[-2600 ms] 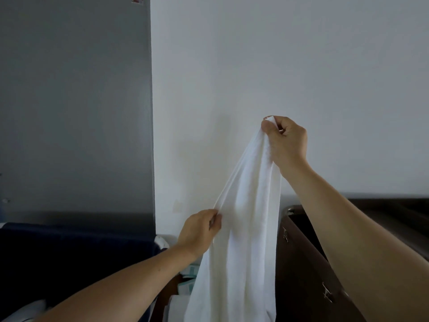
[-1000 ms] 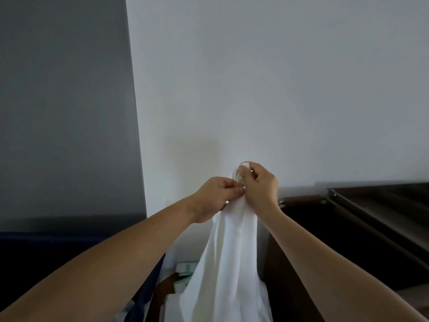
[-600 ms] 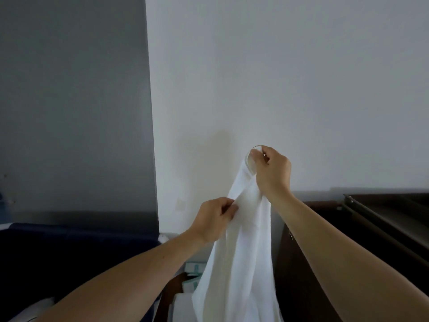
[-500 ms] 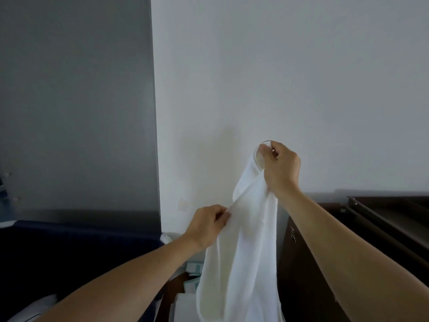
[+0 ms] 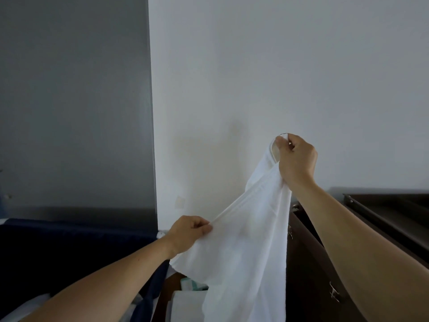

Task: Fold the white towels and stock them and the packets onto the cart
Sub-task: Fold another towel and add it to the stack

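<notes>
Right hand [image 5: 297, 159] up high, above the dark brown unit [image 5: 308, 275]. Thumb and forefinger are pinched tight on the top corner of the white towel [image 5: 250, 252], and the other fingers are curled in behind. The left hand [image 5: 188, 235] is lower down and out to the left of the unit, pinching the same hem [image 5: 232, 210] between thumb and bent fingers. That hem runs taut on a slant between the two grips.

Below the hands the towel drops in loose folds. It hangs in the air just left of the unit's near corner, its right side falling in front of the unit's left face. The bottom runs out of view, so I cannot tell whether it touches anything.

Down low, left of the unit and partly behind the cloth, a pale green-and-white packet [image 5: 192, 284] peeks out, with something flat and white [image 5: 185, 303] in front of it. Further left of the unit lies dark navy fabric [image 5: 69, 247].

By my reading this is the opening of a fold. One edge has been found and stretched, but nothing is doubled over yet. The unit looks like the cart, and from here I see nothing stocked on it.

What the next move calls for is getting the left pinch out to the far corner, so the hem sits level and the towel hangs flat. Then bring corner to corner without either pinch slipping, because limp cloth like this will bunch if the tension drops.
</notes>
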